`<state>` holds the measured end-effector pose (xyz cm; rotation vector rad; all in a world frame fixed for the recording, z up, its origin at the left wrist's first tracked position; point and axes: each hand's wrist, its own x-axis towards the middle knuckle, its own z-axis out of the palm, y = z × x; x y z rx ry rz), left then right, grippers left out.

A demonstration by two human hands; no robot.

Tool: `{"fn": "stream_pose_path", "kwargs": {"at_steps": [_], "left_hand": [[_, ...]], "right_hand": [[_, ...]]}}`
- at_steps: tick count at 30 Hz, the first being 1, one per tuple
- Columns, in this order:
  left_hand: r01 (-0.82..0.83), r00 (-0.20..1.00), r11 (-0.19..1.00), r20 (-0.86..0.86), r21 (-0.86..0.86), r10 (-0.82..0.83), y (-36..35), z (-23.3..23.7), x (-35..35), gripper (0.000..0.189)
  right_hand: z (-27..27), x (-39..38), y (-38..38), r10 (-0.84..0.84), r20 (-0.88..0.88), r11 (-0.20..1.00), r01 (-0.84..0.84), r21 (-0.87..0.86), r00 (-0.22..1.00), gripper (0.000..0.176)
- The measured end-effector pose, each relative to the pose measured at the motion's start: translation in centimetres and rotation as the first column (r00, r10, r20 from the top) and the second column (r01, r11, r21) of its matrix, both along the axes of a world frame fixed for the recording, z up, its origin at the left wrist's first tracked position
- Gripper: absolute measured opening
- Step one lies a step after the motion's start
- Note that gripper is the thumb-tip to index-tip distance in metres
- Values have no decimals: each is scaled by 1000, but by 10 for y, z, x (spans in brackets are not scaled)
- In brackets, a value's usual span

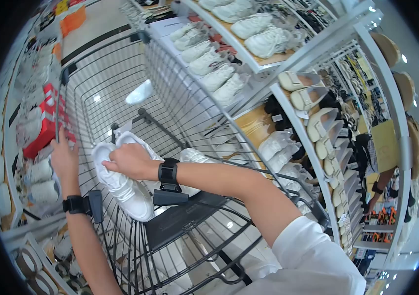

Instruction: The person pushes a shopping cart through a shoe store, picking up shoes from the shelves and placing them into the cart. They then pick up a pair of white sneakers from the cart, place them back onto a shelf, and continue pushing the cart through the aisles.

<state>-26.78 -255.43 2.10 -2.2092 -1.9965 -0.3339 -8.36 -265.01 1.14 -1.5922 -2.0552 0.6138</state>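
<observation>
My right hand point(130, 161) is closed on a pair of white lace-up sneakers, its fingers at the inner sides of the shoe openings. The nearer white sneaker point(128, 194) points toward me, over the near part of a dark wire shopping cart point(167, 64). Part of the second shoe is hidden behind my hand and wrist. On the cart's left rim, my left hand point(65, 160) has its fingers closed around the wire. Another white shoe point(194, 156) shows just beyond my right forearm.
Shelves of white sneakers point(219, 81) line the cart's right side, with cream flat shoes point(317, 125) on a rack nearer me. To the left stand more shoes and a red box point(42, 130). A person's arm point(381, 189) shows at the far right.
</observation>
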Motion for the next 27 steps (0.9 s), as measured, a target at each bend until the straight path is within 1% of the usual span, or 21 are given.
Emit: {"fn": "stream_pose_path", "kwargs": {"at_steps": [1, 3, 5, 6, 7, 8, 9, 11, 13, 14, 15, 16, 17, 19, 21, 23, 25, 27], "left_hand": [[-29, 999, 1000, -20, -2, 28, 3, 1, -1, 65], [-6, 999, 1000, -36, 21, 6, 14, -3, -7, 67], [13, 999, 999, -51, 41, -10, 24, -7, -14, 68], [8, 995, 999, -97, 52, -3, 29, -9, -17, 69], [2, 990, 998, -141, 63, 6, 33, -11, -19, 69], [14, 985, 996, -172, 90, 1, 38, -12, -22, 71], [19, 987, 995, -162, 100, -3, 44, -14, -24, 71], [10, 980, 995, -198, 97, 9, 57, -19, -31, 71], [2, 981, 995, -192, 99, 17, 67, -22, -36, 70], [20, 982, 994, -190, 111, 2, 71, -20, -37, 69], [28, 983, 992, -184, 124, -4, 75, -18, -40, 68], [-1, 976, 990, -217, 143, 32, 81, -19, -41, 66], [-14, 977, 990, -209, 143, 44, 86, -21, -45, 66], [3, 978, 991, -206, 130, 24, 103, -24, -52, 65], [-14, 981, 995, -191, 99, 33, 115, -21, -54, 64], [-29, 982, 997, -182, 75, 43, 121, -17, -53, 63], [-35, 985, 998, -169, 51, 43, 126, -8, -54, 61], [-42, 984, 998, -171, 54, 51, 135, -12, -61, 61]], "right_hand": [[15, 8, 5, 2, -28, 1000, -1, 17, 1000, 43], [48, 29, 11, -31, -41, 999, 33, 43, 999, 40], [82, 52, 12, -101, -141, 995, 100, -16, 985, 39], [100, 64, 11, -141, -156, 989, 130, -74, 978, 39], [114, 76, 9, -150, -148, 988, 142, -67, 978, 39], [127, 87, 9, -175, -194, 985, 171, -37, 965, 40], [142, 99, 8, -195, -242, 980, 199, -7, 951, 41], [178, 125, 0, -224, -324, 973, 228, -28, 919, 41], [203, 155, -11, -254, -313, 947, 301, 111, 915, 40], [217, 167, -20, -321, -389, 932, 362, 34, 863, 37], [237, 176, -36, -276, -439, 931, 351, 98, 855, 34], [258, 184, -49, -377, -365, 894, 438, 98, 851, 32], [271, 193, -62, -481, -416, 843, 538, 24, 772, 31], [301, 192, -88, -577, -486, 733, 678, 45, 656, 30], [321, 215, -121, -773, -483, 524, 844, -120, 411, 30], [330, 225, -154, -853, -450, 342, 935, -96, 265, 31], [328, 247, -199, -924, -158, 348, 937, 25, 347, 31], [315, 249, -228, -931, -317, 243, 956, -168, 181, 32]]}}
